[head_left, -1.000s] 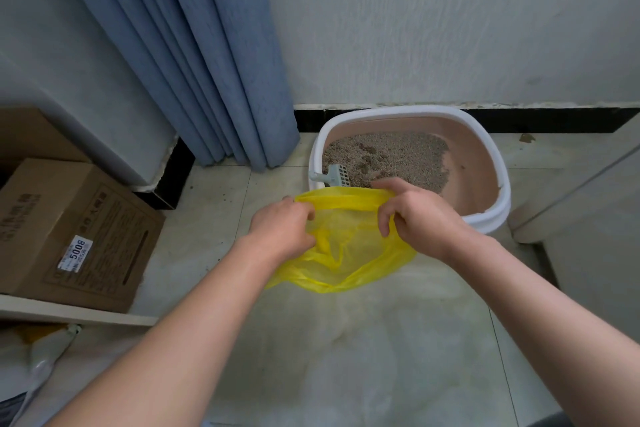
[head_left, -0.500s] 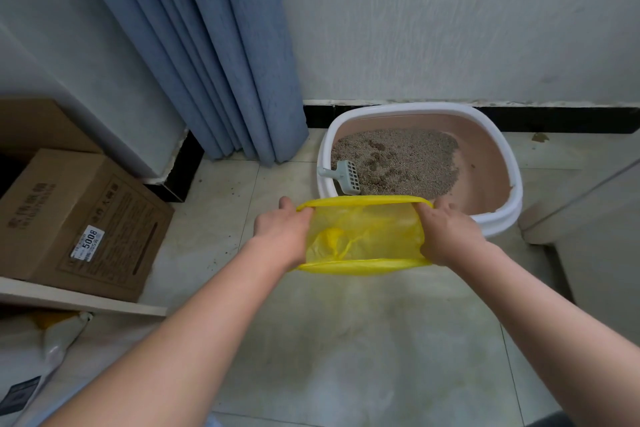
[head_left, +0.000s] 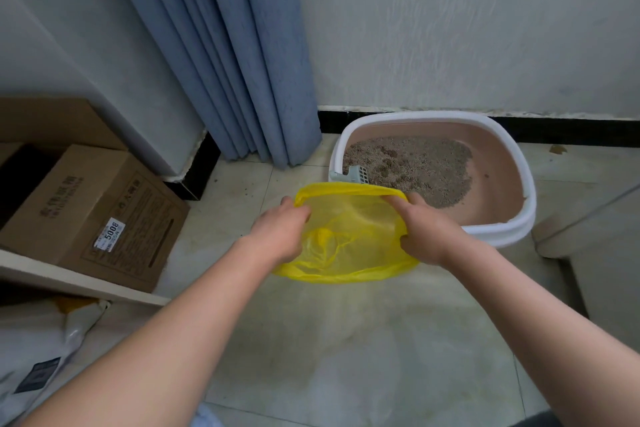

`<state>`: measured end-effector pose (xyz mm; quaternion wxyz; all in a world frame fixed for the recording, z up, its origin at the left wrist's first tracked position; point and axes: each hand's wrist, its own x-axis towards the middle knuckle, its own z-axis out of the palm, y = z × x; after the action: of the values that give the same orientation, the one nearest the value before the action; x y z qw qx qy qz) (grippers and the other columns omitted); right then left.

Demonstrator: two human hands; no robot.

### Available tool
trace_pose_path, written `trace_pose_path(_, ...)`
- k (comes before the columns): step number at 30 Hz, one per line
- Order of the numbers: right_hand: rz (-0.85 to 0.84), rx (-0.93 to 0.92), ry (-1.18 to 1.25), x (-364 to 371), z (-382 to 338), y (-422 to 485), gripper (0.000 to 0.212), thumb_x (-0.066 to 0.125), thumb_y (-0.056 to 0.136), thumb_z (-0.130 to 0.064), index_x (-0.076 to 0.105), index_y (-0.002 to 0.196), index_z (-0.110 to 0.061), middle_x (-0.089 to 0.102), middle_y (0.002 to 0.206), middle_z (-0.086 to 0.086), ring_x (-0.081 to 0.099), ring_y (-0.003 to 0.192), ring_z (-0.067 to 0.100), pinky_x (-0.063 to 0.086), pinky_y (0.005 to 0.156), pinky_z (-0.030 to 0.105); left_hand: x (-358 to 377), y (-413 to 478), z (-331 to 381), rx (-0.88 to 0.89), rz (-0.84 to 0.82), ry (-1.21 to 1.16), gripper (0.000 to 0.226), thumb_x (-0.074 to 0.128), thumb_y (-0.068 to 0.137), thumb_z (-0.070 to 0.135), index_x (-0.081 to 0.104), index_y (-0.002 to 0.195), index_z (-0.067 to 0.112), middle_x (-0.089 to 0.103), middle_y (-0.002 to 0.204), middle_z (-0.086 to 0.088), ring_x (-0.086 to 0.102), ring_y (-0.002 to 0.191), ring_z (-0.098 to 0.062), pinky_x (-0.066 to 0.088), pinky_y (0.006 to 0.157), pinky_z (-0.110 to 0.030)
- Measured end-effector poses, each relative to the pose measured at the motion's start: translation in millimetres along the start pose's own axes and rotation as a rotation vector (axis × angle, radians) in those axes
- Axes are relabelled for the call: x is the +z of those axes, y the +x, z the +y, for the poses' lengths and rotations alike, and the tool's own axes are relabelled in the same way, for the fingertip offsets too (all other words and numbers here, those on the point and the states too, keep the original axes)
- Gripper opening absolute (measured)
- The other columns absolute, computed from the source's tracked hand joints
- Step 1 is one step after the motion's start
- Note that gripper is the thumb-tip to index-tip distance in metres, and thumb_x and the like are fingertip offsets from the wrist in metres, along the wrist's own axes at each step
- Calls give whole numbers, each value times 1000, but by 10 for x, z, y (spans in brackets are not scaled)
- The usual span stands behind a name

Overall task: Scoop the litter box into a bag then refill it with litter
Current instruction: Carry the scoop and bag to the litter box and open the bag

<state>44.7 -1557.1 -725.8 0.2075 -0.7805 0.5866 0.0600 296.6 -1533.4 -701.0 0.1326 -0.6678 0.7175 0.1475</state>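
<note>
Two bare hands hold one thin yellow plastic bag [head_left: 349, 218] open-mouthed betw. them, above a pale tiled floor [head_left: 329, 340].

- L hand [head_left: 278, 236]: fingers curled over bag's left rim, pinching the film.
- R hand [head_left: 427, 234]: fingers curled round the right rim, gripping it the same way.
- Bag mouth is stretched into a wide oval facing up; only crumpled folds are seen inside.
- Just beyond R hand's knuckles: oval litter box w/ white rim, pinkish-brown inside [head_left: 519, 215], on the floor by the wall. Bag's far edge overlaps box's near-left rim in view; contact can't be told.
- Grey-brown granular litter [head_left: 415, 166] w/ darker clumps lies in the box half nearer L hand. The rest shows bare base.
- Small grey-green slotted plastic scoop [head_left: 356, 174] sits just beyond the bag's far edge, at box's near-left corner, head on the litter.
- Beyond L hand: blue-grey pleated curtain [head_left: 235, 62] hangs to the floor.
- Well left of L hand: brown cardboard carton [head_left: 97, 215], white label "5008".
- Below L forearm: white sack [head_left: 38, 357], partly cut off.
</note>
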Motion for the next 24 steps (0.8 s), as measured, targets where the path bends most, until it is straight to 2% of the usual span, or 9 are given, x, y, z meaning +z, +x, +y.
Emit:
trace_pose_path(4,67,-18,100,-14,-21,126,82,59,78,-11,24,150,-29,40,136,12,60,100,40,53,76,41,-65,-19,-65,-89,139,-78,49,52,86,6,47,133,19,46,125,-13,58,107,-43,50,87,-46)
trace_pose_path(9,79,-2,207,11,-11,248,79,62,81,-16,27,151,-28,44,133,13,57,110,37,44,77,33,-110,-10,-91,-123,291,-153,51,59,84,11,50,134,21,47,119,-12,58,106,-42,48,81,-46)
trace_pose_path(13,96,6,287,-91,48,289,74,65,81,-20,36,148,-27,49,135,13,55,116,35,47,87,36,-139,2,4,-91,355,-173,49,63,85,16,51,132,23,49,121,-8,58,106,-39,49,81,-44)
trace_pose_path(16,76,7,321,-166,56,291,71,68,81,-23,41,146,-26,51,140,8,53,123,31,47,93,37,-177,5,134,-84,299,-154,46,63,85,17,52,129,25,50,122,-5,57,109,-36,50,84,-42)
trace_pose_path(19,23,2,339,-133,-6,300,64,68,81,-21,48,141,-27,54,137,5,55,121,27,47,91,34,-215,48,212,-69,215,-126,40,61,85,14,56,124,23,52,123,-5,56,114,-33,49,88,-39)
trace_pose_path(24,-118,-82,250,59,-173,390,41,70,81,-25,64,122,-29,60,105,-2,60,101,23,43,77,27,-32,136,169,125,5,49,37,58,87,17,58,123,20,53,125,-7,57,113,-32,48,85,-37)
